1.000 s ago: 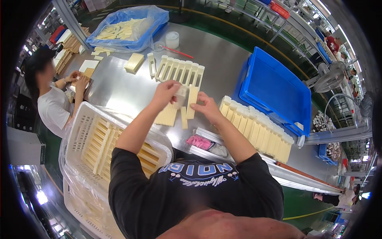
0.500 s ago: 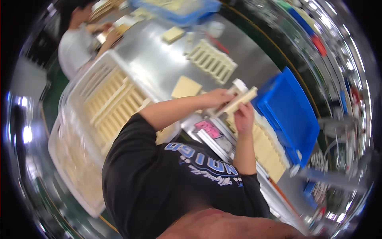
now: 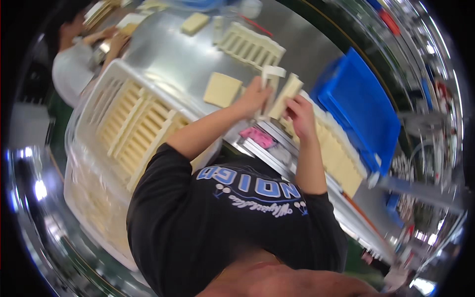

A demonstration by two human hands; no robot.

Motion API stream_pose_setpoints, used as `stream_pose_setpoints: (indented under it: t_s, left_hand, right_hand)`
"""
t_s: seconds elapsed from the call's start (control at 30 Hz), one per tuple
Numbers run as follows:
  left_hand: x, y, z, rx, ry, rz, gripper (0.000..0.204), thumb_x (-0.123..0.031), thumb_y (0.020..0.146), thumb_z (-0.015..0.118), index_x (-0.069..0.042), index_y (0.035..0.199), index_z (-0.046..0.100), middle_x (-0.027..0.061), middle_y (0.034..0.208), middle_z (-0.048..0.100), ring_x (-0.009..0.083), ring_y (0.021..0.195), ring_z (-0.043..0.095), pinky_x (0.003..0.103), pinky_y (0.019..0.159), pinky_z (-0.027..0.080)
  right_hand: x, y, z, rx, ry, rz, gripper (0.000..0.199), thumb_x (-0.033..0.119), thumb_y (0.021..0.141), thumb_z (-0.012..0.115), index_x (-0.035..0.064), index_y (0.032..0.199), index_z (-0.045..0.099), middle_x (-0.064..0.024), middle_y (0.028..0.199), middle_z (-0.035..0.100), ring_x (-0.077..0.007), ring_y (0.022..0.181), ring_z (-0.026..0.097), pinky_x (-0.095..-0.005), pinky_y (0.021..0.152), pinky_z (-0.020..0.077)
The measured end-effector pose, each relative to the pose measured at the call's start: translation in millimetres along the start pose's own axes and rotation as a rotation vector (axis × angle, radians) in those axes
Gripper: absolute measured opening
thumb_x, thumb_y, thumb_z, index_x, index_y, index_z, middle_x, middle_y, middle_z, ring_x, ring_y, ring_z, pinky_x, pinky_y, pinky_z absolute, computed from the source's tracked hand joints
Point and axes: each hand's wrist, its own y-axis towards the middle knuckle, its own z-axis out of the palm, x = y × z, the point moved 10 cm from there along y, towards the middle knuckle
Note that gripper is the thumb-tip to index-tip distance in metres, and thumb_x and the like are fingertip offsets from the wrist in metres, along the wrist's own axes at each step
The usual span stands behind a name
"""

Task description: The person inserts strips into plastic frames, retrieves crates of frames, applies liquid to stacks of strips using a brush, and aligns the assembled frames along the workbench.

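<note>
Both hands raised above the steel table [image 3: 178,59]: left hand [image 3: 253,97] grips a white strip [image 3: 270,79], right hand [image 3: 300,115] a cream slab [image 3: 285,95].

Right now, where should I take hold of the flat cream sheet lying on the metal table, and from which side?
Grip the cream sheet by its near edge, coming from the left hand side. It lies flat and alone on the metal table, so fingers must slide under a free edge; the white crate stands farther left.

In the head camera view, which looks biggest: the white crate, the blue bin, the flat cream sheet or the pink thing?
1. white crate, though it lies nearest
2. blue bin
3. cream sheet
4. pink thing
</note>
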Motion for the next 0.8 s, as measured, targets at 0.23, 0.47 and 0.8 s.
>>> stream_pose_setpoints:
  t_s: [0.23,0.47,0.8]
  left_hand:
    - [-18.8,-22.0,24.2,0.032,-0.105,0.144,0.024,-0.024,0.09,0.031,-0.005,0.101,0.038,0.0083,0.09,0.048,0.013,0.077,0.049,0.026,0.066,0.042]
    - [-26.7,-29.6,30.9,0.099,-0.259,0.04,0.036,-0.033,0.091,0.019,-0.008,0.108,0.038,0.0051,0.092,0.047,0.0111,0.085,0.046,0.025,0.076,0.039]
    - [-40.5,-30.1,18.2,0.025,-0.059,0.217,0.035,-0.03,0.091,0.019,-0.006,0.111,0.035,0.007,0.092,0.045,0.0131,0.082,0.043,0.025,0.073,0.037]
  right_hand:
    - [-3.8,-11.8,7.6,-0.146,-0.121,-0.072,0.014,0.008,0.077,0.054,-0.0008,0.087,0.052,-0.0023,0.061,0.052,-0.0079,0.049,0.048,-0.0192,0.043,0.0372]
    - [24.0,-35.9,27.5,-0.209,-0.541,-0.417,0.053,0.003,0.076,0.051,0.0033,0.121,0.023,-0.0076,0.06,0.051,-0.0132,0.049,0.05,-0.0251,0.047,0.0392]
    - [29.1,-41.6,37.7,-0.209,-0.659,-0.515,0.054,0.008,0.075,0.052,0.0048,0.122,0.026,-0.0123,0.064,0.053,-0.0268,0.054,0.054,-0.034,0.048,0.0414]
